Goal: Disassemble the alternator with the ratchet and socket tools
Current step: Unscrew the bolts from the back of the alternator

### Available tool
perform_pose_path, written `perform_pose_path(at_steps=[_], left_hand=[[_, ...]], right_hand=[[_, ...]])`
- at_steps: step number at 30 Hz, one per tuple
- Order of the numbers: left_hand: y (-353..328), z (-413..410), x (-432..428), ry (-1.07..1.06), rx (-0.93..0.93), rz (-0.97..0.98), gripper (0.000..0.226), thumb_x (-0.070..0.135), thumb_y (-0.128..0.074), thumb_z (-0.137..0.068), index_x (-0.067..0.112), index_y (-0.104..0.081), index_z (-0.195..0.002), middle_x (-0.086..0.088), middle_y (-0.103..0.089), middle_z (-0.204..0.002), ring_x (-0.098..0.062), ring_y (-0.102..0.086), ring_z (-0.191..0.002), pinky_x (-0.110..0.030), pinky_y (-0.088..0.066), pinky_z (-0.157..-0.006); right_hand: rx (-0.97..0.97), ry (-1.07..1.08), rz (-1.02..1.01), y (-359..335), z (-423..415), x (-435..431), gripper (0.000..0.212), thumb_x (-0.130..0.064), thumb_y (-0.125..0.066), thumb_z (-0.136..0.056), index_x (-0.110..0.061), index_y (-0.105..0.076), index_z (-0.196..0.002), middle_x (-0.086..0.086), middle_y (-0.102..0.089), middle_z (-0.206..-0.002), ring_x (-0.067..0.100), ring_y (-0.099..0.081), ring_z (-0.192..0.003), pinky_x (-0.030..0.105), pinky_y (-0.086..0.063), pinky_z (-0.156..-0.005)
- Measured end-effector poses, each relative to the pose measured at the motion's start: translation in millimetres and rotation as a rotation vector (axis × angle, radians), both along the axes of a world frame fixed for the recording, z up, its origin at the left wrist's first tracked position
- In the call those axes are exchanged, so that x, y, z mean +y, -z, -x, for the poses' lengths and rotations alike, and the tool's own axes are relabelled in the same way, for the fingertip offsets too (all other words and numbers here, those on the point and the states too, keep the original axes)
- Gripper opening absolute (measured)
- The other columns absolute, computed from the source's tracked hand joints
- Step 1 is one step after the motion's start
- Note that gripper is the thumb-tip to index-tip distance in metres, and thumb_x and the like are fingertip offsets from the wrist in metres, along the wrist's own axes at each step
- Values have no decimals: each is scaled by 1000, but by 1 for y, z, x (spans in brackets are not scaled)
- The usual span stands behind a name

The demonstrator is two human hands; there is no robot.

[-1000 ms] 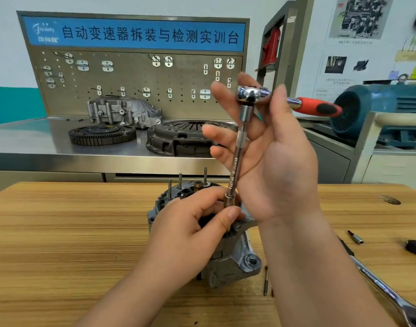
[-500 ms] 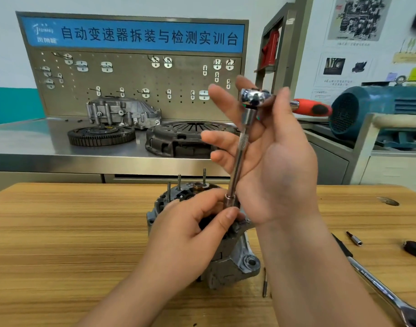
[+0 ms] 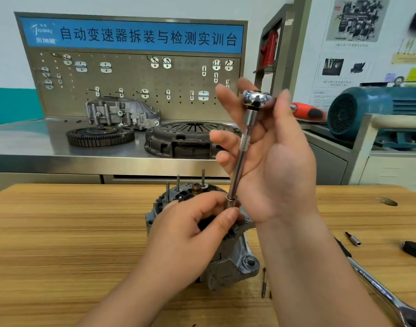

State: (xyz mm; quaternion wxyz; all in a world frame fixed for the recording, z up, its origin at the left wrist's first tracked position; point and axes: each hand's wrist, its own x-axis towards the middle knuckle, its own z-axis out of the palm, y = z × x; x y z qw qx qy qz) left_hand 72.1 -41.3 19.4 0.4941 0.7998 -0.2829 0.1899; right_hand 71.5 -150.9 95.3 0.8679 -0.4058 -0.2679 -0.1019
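Note:
The grey alternator stands upright on the wooden table, with several studs sticking up from its top. A chrome ratchet with a red handle carries a long extension bar that runs down to the alternator's top. My right hand grips the ratchet's head, fingers partly spread. My left hand rests on the alternator and pinches the bar's lower end between thumb and fingers. The socket and the fastener under it are hidden.
A large chrome ratchet lies on the table at the right, with a small bit and a black handle beyond it. Loose long bolts lie by the alternator. A steel bench behind holds a clutch cover, a flywheel and a housing.
My right hand has swung the ratchet's red handle back to the right and the bar leans a little more; my left hand stays on the bar's lower end.

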Motion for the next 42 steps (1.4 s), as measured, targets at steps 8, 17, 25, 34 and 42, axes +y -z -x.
perform_pose_path(at_steps=[8,17,25,34,42], left_hand=[[-2,1,0,-15,52,83,11,36,-62,-77,32,-71,-82,18,-72,-77,1,-66,-77,-31,-55,-71],[-1,0,-1,21,33,28,18,44,-53,-82,42,-65,-95,22,-70,-80,-1,-65,-79,-33,-52,-71],[-1,-2,1,-15,46,59,12,40,-61,-80,32,-70,-81,19,-71,-76,1,-65,-75,-27,-53,-69],[-3,0,1,47,29,50,17,39,-56,-82,40,-65,-97,21,-72,-86,-1,-67,-86,-39,-55,-77],[-1,-2,2,32,34,112,29,57,-57,-74,34,-67,-89,11,-72,-77,-7,-66,-75,-29,-52,-68]], right_hand=[[-150,67,37,0,5,6,20,-22,-55,-87,-28,-69,-101,-9,-66,-116,16,-60,-90,20,-49,-56],[-66,0,21,1,1,1,42,-43,-45,-82,-18,-61,-112,-2,-73,-101,13,-66,-63,19,-46,-48],[-256,247,52,2,4,6,22,-14,-52,-92,-23,-66,-106,-4,-69,-109,19,-64,-87,23,-51,-62],[-77,83,50,3,1,4,37,-41,-34,-100,-17,-58,-115,3,-75,-93,16,-68,-67,22,-51,-57],[-212,192,108,3,2,6,22,-30,-48,-94,-26,-63,-110,0,-71,-110,19,-69,-80,27,-50,-74]])
